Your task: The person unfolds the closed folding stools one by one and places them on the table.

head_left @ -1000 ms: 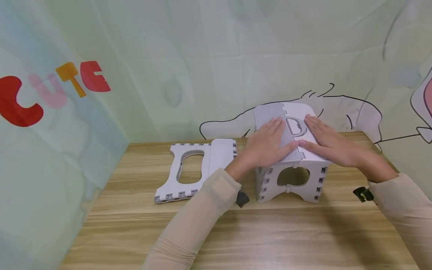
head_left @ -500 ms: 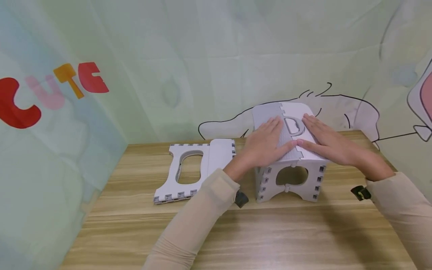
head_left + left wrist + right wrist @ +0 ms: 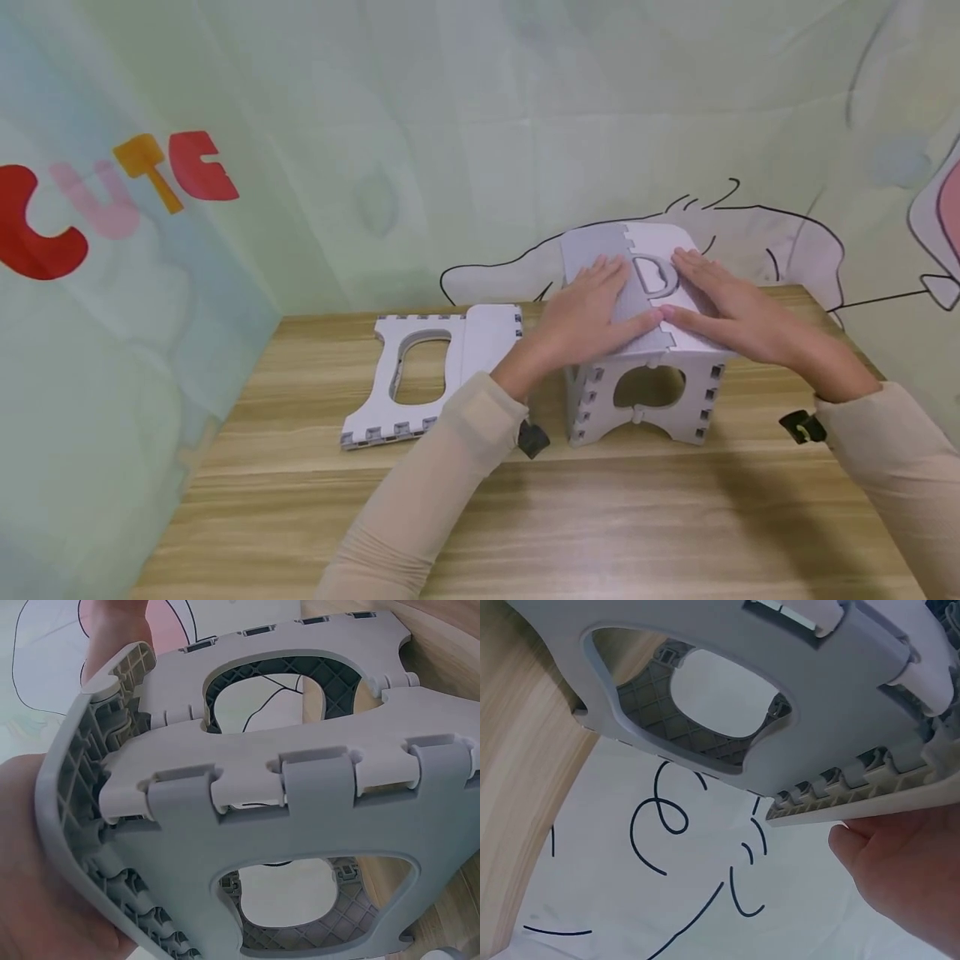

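Note:
An unfolded plastic step stool (image 3: 637, 425) stands upright on the table, its top half grey and half white, with a D-shaped handle (image 3: 658, 277) in the middle. My left hand (image 3: 588, 312) lies flat with straight fingers on the grey half. On the white half rests my right hand (image 3: 738, 317), fingers also straight, and the two thumbs meet near the centre seam. From below, the left wrist view shows the ribbed underside of the seat (image 3: 82, 765) and the hinged legs (image 3: 315, 817). The right wrist view has the right hand (image 3: 907, 877) against the seat's outer face.
A second stool (image 3: 386, 375), folded flat, lies left of the standing one, partly behind the left forearm. Wood-grain table (image 3: 600, 517) runs beneath both. A printed cloth backdrop (image 3: 450, 167) with "CUTE" lettering hangs behind and to the left.
Both hands keep their place on the stool top. Only the head view shifts slightly.

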The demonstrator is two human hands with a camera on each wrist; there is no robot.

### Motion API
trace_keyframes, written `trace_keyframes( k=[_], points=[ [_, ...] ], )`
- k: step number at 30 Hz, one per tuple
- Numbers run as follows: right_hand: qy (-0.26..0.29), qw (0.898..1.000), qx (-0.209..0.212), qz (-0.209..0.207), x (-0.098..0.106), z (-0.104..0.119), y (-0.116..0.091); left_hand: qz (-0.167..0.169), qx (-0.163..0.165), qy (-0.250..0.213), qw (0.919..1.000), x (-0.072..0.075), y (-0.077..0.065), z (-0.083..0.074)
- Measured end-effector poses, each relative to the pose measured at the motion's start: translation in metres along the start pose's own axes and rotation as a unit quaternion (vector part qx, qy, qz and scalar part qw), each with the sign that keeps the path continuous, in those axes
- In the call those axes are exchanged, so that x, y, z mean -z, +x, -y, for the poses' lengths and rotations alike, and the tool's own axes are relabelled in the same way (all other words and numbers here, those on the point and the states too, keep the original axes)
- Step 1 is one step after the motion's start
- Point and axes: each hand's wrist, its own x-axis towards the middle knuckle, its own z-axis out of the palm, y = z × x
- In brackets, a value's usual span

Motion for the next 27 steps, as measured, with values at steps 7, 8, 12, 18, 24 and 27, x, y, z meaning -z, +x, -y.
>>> trace_keyframes(
  k=[7, 8, 12, 18, 24, 27],
  points=[
    [0.01, 1.0, 0.006, -0.015, 0.003, 0.011, -0.005, -0.047, -0.008, -0.05, 0.9976, 0.003, -0.007, 0.004],
    [0.008, 1.0, 0.009, -0.016, 0.003, 0.013, -0.005, -0.051, -0.007, -0.056, 0.9971, 0.004, -0.008, 0.005],
    [0.004, 0.999, 0.023, -0.021, 0.004, 0.023, -0.008, -0.058, -0.004, -0.069, 0.9959, 0.006, -0.013, 0.01],
    [0.0, 0.999, 0.035, -0.028, 0.003, 0.039, -0.013, -0.056, -0.002, -0.066, 0.9962, 0.006, -0.022, 0.017],
    [0.002, 0.998, 0.047, -0.041, -0.003, 0.055, -0.017, -0.064, -0.011, -0.079, 0.9948, 0.006, -0.033, 0.022],
    [-0.006, 0.997, 0.061, -0.055, -0.008, 0.065, -0.019, -0.07, -0.008, -0.083, 0.9941, 0.006, -0.04, 0.025]
  ],
)
